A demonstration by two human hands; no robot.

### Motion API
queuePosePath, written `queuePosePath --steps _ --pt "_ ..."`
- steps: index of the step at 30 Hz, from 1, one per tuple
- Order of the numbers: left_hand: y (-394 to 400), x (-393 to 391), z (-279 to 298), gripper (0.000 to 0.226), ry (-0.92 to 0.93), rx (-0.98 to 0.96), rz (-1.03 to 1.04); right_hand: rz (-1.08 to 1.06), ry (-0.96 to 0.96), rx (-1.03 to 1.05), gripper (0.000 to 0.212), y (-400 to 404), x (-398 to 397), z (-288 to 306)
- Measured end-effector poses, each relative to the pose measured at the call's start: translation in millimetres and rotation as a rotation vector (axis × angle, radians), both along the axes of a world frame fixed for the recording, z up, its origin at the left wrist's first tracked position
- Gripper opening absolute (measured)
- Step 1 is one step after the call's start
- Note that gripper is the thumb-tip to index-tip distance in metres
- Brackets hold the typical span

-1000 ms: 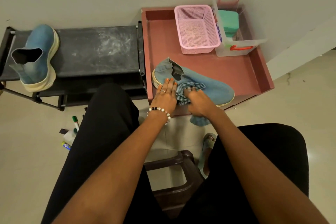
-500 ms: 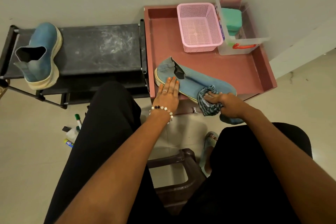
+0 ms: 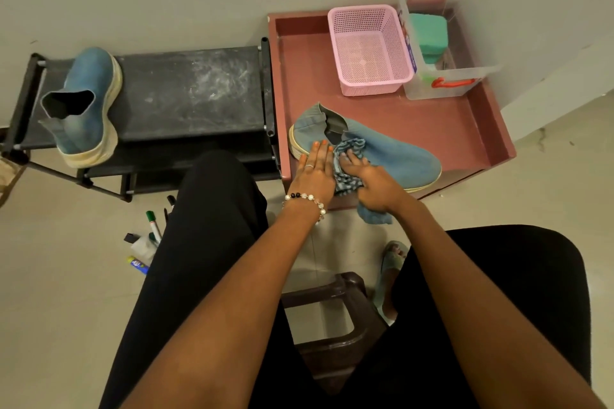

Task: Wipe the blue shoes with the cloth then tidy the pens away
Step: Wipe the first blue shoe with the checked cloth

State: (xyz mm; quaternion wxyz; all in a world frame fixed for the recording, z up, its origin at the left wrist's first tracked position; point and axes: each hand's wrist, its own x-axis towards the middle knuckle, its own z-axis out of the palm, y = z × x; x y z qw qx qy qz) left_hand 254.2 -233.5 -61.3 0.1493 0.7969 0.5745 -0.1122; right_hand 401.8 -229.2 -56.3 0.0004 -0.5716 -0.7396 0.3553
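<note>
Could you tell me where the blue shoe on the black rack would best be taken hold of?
Probably at the heel collar of the shoe, from above and the near side: it stands upright on the rack with its opening facing up and its heel toward the person, so fingers can hook inside.

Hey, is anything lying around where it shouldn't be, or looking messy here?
Yes. A few pens and small bits lie scattered on the floor beside the person's left leg, below the black rack. The rack's top also shows whitish scuffs or dust. The pink basket on the red tray holds nothing.
</note>
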Motion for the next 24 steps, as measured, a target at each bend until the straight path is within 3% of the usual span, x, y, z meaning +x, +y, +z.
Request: queuePosePath --steps 9,14,20,24 --pt "-1.6 -1.5 -0.6 0.055 -0.021 0.015 0.005 0.056 -0.105 -0.139 0.065 -4.9 82.3 20.6" --pt "1.5 -3.1 0.3 0.059 -0.027 -0.008 -0.006 0.102 -0.278 -0.067 0.054 -5.6 50.7 25.3" --pt "5.0 -1.8 -0.2 0.063 0.007 -0.054 -0.02 0.001 -0.03 0.067 0.054 8.2 -10.5 13.8" --pt "4.6 -1.5 2.0 0.061 -0.001 -0.073 -0.01 0.02 -0.039 0.042 0.07 9.1 -5.9 5.9"
